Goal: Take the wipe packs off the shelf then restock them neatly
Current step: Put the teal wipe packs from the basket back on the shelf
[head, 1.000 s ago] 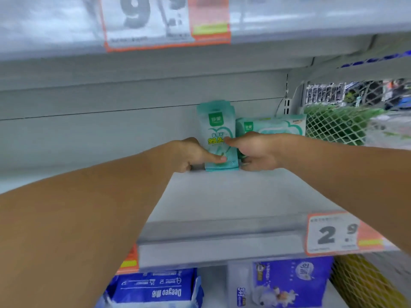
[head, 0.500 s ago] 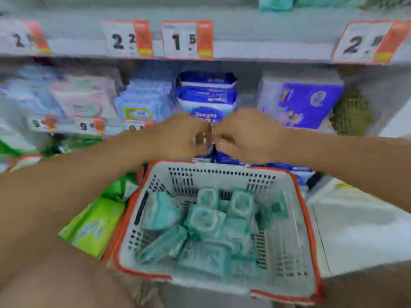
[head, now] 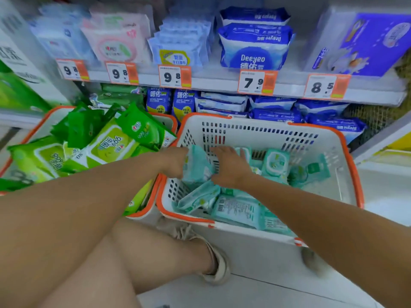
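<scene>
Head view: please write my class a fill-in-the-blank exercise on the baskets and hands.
1. The left hand grips a ____ wipe pack.
2. The right hand reaches into the basket with the ____ rim.
3. The other basket holds ____ packs.

Missing words: teal; orange; green

Retail shop, wipes aisle. Evidence: tiered shelf (head: 222,84) edged with orange-and-white price tags (head: 255,82); rows of packaged wet wipes (head: 253,45) facing outward; two orange-rimmed shopping baskets (head: 347,152) on the floor, filled with packs.
</scene>
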{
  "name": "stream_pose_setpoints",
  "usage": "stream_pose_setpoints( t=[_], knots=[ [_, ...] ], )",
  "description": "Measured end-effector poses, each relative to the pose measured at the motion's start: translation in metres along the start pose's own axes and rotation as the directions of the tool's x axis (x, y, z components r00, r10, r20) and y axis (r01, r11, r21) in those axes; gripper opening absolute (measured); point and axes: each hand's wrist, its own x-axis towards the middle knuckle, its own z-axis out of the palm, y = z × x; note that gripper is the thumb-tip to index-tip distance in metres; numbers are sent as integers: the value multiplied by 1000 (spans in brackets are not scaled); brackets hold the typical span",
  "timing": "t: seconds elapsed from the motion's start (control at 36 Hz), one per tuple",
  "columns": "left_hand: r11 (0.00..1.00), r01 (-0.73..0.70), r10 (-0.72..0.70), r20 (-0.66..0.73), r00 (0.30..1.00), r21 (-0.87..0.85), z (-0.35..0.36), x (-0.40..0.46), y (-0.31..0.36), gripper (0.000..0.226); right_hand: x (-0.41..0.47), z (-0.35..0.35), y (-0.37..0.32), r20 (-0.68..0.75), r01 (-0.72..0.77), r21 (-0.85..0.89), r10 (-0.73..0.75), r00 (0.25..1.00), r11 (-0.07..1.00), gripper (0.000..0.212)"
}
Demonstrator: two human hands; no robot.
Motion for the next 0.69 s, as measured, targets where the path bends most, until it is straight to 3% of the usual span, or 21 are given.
stream_pose_setpoints(
  t=[0.06, 0.08, 0.14, 0.19, 0.28, 0.31, 0.39, 0.47, 0.53, 0.61, 0.69],
  knots=[
    [997, 60, -57, 63, 996, -44, 4, 7, 5, 31, 17, 3, -17, 39, 34, 185, -42, 998, 982, 97],
    [996, 64, -60, 76, 995, -65, 6, 10, 10, 10, 25, 6, -24, 78, 46, 214, -64, 995, 976, 108],
    [981, 104, -85, 118, 989, -162, 9, 14, 22, 29, 41, 17, -30, 180, 89, 53, -97, 979, 995, 134],
    [955, 138, -86, 198, 976, -264, 5, 13, 24, 34, 51, 28, -30, 235, 114, -56, -97, 967, 992, 147],
    [923, 151, -96, 169, 981, -353, 0, 12, 16, 14, 56, 43, -28, 181, 64, -38, -56, 982, 997, 140],
    [887, 167, -98, 179, 979, -431, -2, 13, 13, 25, 58, 49, -28, 132, 49, -29, -45, 990, 998, 136],
    [856, 150, -97, 131, 987, -494, -9, 16, 3, 34, 64, 60, -17, 40, 87, 66, -90, 995, 994, 116],
    [711, 139, -71, 126, 989, -689, -31, 13, 8, 32, 61, 42, 15, -22, 102, 239, -100, 995, 966, 117],
    [675, 112, -82, 77, 994, -729, -56, 9, 13, 34, 53, 16, 40, -106, 112, 377, -77, 991, 920, 121],
    [726, -30, -42, -88, 995, -687, -103, -8, 20, 35, 34, -41, 57, -212, 158, 521, -52, 976, 839, 110],
    [638, -103, -18, -149, 989, -763, -137, -25, 14, 47, 13, -116, 54, -325, 255, 568, -72, 943, 783, 104]
  ],
)
